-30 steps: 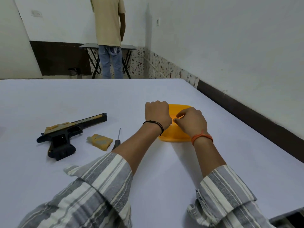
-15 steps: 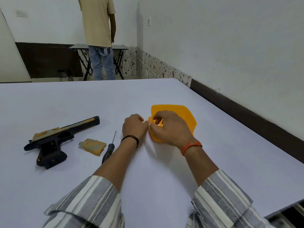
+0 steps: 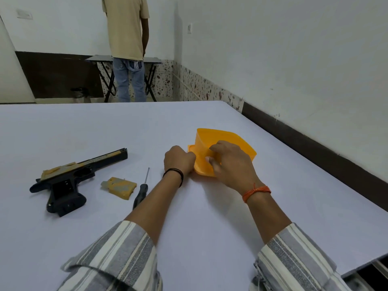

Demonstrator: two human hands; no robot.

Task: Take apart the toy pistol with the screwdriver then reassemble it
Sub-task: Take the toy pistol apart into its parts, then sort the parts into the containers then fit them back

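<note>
The fingers of the right hand (image 3: 231, 164) curl over the near wall of the orange container (image 3: 226, 139) and grip it, thumb inside. The left hand (image 3: 178, 159) is closed into a fist against the container's left edge; whether it pinches the rim or the lid (image 3: 191, 148) peeking out there, I cannot tell. Since half a second ago the container has tipped up from lying fairly flat, so that its open mouth now faces the person, and both hands have drawn nearer. My guess is it is being opened or readied to hold small parts, a side step in the dismantling.

Out to the left on the white worktop (image 3: 210, 227) lie one toy pistol (image 3: 69, 181), on its side with the grip panel off, one yellow panel piece (image 3: 119, 186) just beside it, and one screwdriver (image 3: 141, 191), untouched. One container, two hands.

Beyond the worktop one person (image 3: 126, 38) stands at a folding table (image 3: 123, 58).
</note>
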